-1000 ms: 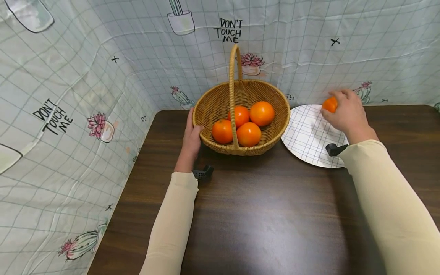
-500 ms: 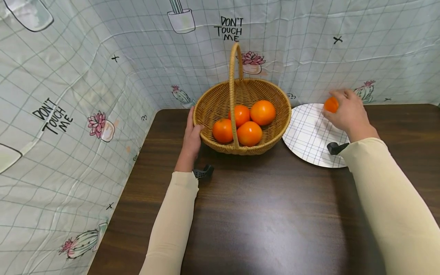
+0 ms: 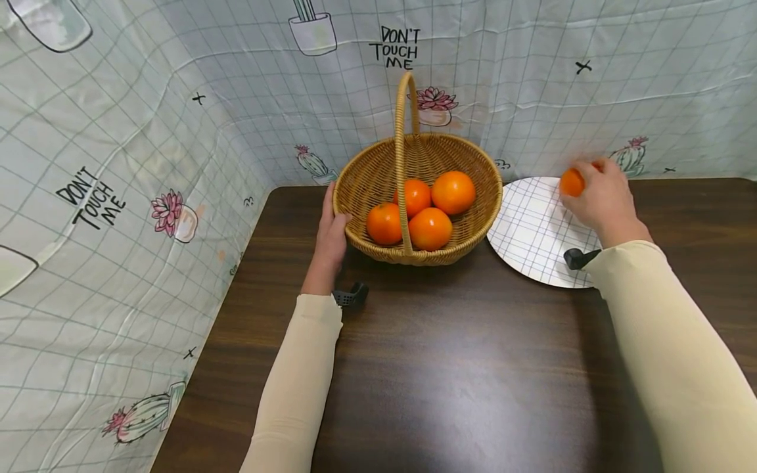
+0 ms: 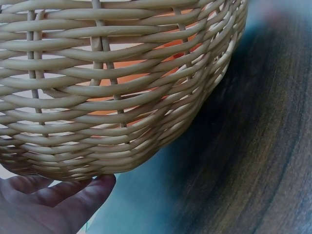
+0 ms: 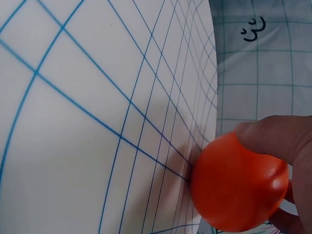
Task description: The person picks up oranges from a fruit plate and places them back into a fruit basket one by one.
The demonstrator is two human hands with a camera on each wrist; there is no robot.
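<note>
In the head view, a wicker basket [image 3: 369,164] with a tall arched handle stands at the back of the table, holding several oranges [image 3: 430,228]. My left hand [image 3: 328,240] grips its left side, thumb at the rim; the left wrist view has the fingertips [image 4: 105,183] against the woven wall [image 4: 63,117]. To the right, my right hand [image 3: 606,203] holds another orange [image 3: 572,182] at the far edge of a round white plate [image 3: 526,230] with blue grid lines. The thumb lies over that orange [image 5: 234,185] in the right wrist view, other fingers partly hidden behind it.
The dark wooden table [image 3: 461,368] runs forward from the basket and plate. A white grid-patterned cloth [image 3: 503,79] with cactus drawings hangs close behind them and along the left side. Black straps sit at both wrists.
My right hand shifts slightly at the plate's far edge, and a little more orange shows between its fingers. My left hand and the basket stay in place; the head view drifts slightly.
</note>
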